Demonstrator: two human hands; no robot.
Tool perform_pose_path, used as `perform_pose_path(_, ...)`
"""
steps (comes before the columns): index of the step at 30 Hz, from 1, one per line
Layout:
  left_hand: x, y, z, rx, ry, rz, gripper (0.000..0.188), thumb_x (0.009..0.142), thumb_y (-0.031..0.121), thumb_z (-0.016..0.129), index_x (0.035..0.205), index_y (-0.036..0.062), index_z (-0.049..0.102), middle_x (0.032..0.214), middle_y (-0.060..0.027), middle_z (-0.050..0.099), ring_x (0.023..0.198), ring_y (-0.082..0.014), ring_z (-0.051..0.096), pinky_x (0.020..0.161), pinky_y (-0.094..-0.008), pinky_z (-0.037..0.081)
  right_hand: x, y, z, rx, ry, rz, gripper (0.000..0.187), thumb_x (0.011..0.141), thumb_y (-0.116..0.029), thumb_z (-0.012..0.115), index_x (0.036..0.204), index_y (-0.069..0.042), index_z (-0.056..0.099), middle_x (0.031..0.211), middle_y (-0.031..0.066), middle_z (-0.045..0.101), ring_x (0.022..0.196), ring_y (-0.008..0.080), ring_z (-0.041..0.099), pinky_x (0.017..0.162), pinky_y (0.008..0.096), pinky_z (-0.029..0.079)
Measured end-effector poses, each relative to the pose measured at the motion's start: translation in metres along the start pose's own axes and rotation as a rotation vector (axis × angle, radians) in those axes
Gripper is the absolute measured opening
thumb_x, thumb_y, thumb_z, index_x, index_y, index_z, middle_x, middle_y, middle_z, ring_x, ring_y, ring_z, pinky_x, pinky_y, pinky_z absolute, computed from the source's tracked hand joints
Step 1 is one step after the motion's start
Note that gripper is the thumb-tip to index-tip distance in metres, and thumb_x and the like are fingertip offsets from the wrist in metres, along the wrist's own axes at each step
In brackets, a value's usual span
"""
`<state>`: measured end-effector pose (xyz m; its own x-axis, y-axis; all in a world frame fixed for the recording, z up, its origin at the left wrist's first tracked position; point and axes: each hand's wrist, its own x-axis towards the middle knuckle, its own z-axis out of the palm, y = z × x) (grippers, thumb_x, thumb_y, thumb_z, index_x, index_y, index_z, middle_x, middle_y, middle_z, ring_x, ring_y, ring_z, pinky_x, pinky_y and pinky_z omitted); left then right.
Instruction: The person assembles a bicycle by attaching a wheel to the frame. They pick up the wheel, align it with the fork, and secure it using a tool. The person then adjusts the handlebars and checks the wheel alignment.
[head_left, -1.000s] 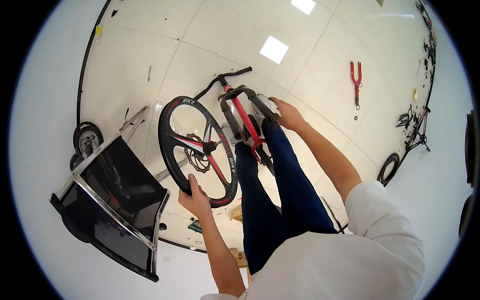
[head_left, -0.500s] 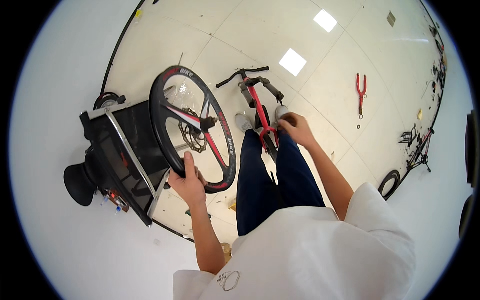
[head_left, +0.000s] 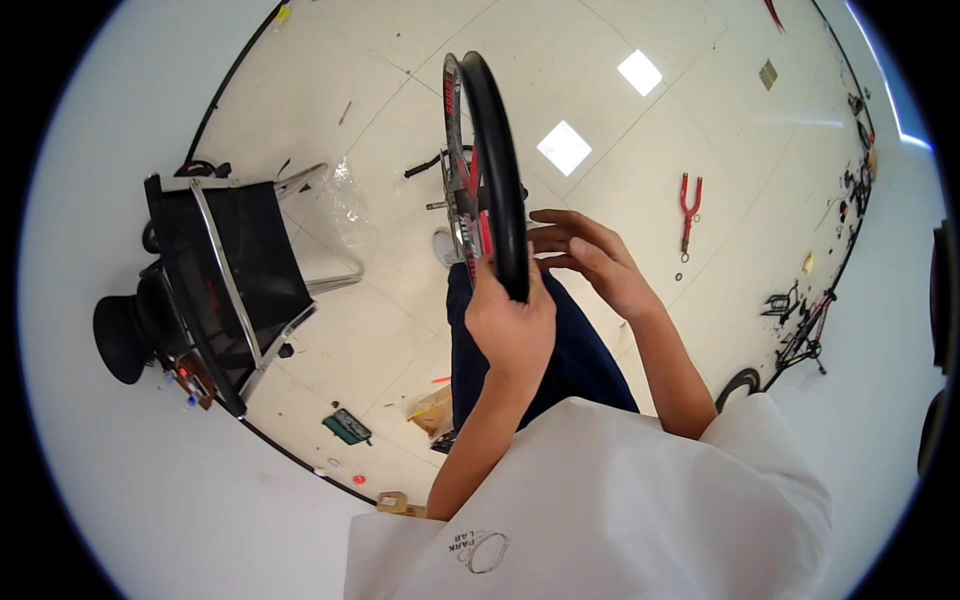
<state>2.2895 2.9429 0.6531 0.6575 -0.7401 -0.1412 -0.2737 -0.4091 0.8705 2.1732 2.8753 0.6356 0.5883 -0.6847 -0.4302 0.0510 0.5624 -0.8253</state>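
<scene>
My left hand (head_left: 510, 325) grips the bottom of a small bicycle wheel (head_left: 508, 160), which has a black tyre and red, white and black spokes. The wheel is held upright, nearly edge-on to me, its brake disc and hub on the left side. Just right of the tyre is my right hand (head_left: 595, 260), fingers stretched toward the wheel and apart, with nothing visible in them. I cannot tell whether its fingertips touch the tyre. Behind the wheel the small bicycle's handlebar (head_left: 424, 166) shows at one end; most of its frame is hidden.
A black mesh chair (head_left: 245, 250) with metal legs stands at left, clear plastic wrap (head_left: 350, 210) beside it. A red fork (head_left: 689, 215) lies on the floor at right. Bicycle parts (head_left: 800, 335) line the right wall. A green case (head_left: 348, 426) lies at lower left.
My left hand has carried the wheel rightward from beside the chair and turned it nearly edge-on. My right hand has come up from the bicycle's rear to beside the tyre, fingers opening.
</scene>
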Motion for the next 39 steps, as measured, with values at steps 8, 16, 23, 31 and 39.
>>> perform_pose_path(8,-0.039,0.042,-0.020,-0.065,-0.193,0.000,0.041,0.077,0.011,0.068,0.112,-0.0017,0.052,0.076,-0.0197,0.065,0.072,-0.0391,0.066,0.062,-0.0402,0.054,-0.009,-0.072,0.058,-0.094,0.100,0.135,0.031,0.090,-0.010,0.056,0.115,0.006,0.050,0.095,0.0115,0.063,0.090,0.0187,0.063,0.080,0.0305,0.051)
perform_pose_path(16,-0.053,0.053,-0.015,-0.291,-0.388,-0.027,0.042,0.078,0.015,0.067,0.106,-0.0078,0.046,0.067,-0.0208,0.059,0.056,-0.0402,0.060,0.050,-0.0453,0.049,-0.019,-0.085,0.057,-0.136,0.107,0.099,0.015,0.088,-0.008,0.051,0.094,0.004,0.044,0.062,0.0136,0.059,0.057,0.0220,0.062,0.059,0.0341,0.053)
perform_pose_path(23,-0.020,-0.021,0.030,-0.205,-0.318,-0.004,0.045,0.078,0.010,0.065,0.112,-0.0084,0.041,0.079,-0.0270,0.062,0.069,-0.0446,0.062,0.057,-0.0478,0.051,0.039,-0.025,0.040,-0.254,0.215,0.170,0.017,0.088,-0.013,0.048,0.095,0.003,0.046,0.062,0.0125,0.057,0.058,0.0221,0.060,0.060,0.0344,0.051)
perform_pose_path(31,0.011,-0.101,0.080,-0.216,-0.333,-0.005,0.041,0.078,0.008,0.065,0.109,-0.0082,0.043,0.080,-0.0287,0.061,0.070,-0.0447,0.062,0.058,-0.0479,0.051,0.092,0.040,0.004,-0.303,0.190,0.182,0.016,0.089,-0.013,0.045,0.093,0.003,0.048,0.066,0.0127,0.059,0.063,0.0220,0.062,0.063,0.0344,0.052)
perform_pose_path(39,0.006,-0.086,0.076,-0.239,-0.375,-0.042,0.039,0.078,0.008,0.065,0.107,-0.0078,0.043,0.079,-0.0265,0.062,0.067,-0.0433,0.063,0.056,-0.0465,0.052,0.084,0.032,0.003,-0.328,0.270,0.185,0.015,0.088,-0.009,0.043,0.094,0.004,0.047,0.067,0.0156,0.061,0.061,0.0234,0.063,0.060,0.0343,0.052)
